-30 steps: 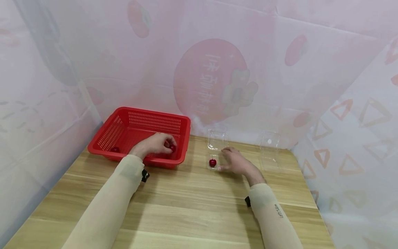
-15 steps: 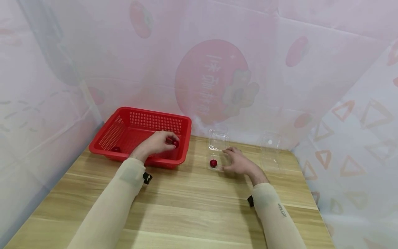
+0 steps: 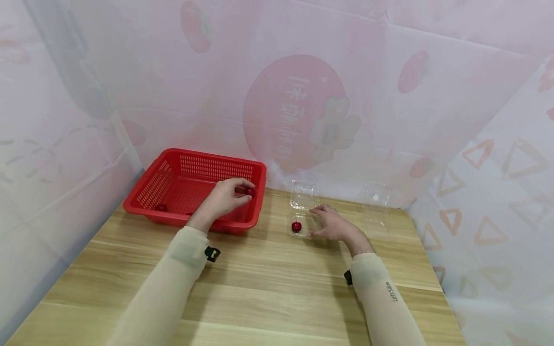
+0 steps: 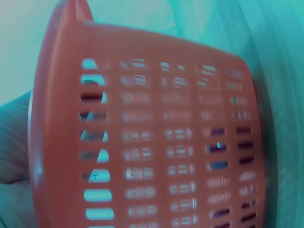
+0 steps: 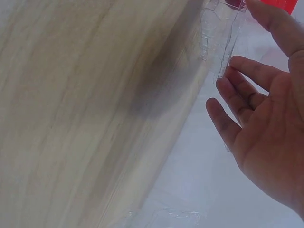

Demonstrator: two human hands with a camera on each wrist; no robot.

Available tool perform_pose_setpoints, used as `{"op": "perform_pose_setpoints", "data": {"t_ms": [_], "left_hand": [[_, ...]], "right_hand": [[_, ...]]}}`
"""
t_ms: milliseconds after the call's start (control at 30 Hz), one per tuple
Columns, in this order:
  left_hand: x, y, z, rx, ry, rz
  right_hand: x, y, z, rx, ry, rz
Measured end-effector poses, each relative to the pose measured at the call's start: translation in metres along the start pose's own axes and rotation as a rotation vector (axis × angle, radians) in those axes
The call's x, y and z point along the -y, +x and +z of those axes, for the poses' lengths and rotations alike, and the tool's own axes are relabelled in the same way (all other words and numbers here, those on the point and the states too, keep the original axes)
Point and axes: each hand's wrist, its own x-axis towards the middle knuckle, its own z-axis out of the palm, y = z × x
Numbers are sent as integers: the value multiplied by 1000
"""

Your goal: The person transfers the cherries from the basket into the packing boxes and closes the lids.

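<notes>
My left hand pinches a dark red cherry between thumb and fingertips, over the right end of the red plastic basket. In the left wrist view the slotted basket wall hides most of that hand. A clear plastic clamshell box lies with its lid raised, and one cherry with a stem sits in its base. My right hand rests at the box's right side, its thumb and fingers spread and gently bent. Its fingertips are right at the box's edge in the right wrist view.
More cherries lie in the basket, one at its left front. A second clear clamshell box stands unfolded at the right. The wooden table meets a printed cloth wall behind and on both sides.
My left hand has risen inside the basket and moved right with the cherry, toward the basket's right rim. My right hand has stayed beside the box with barely any shift.
</notes>
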Motion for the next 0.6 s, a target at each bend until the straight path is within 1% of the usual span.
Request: {"op": "perform_pose_setpoints", "data": {"t_ms": [200, 300, 433, 600], "left_hand": [[-11, -1, 11, -66, -54, 11], [-17, -1, 17, -88, -81, 10], [-24, -1, 25, -94, -102, 17], [-33, 1, 37, -80, -111, 24]], "right_hand": [[2, 0, -1, 4, 4, 10], [1, 1, -1, 3, 9, 14], [1, 0, -1, 3, 11, 16], [2, 0, -1, 4, 12, 14]]}}
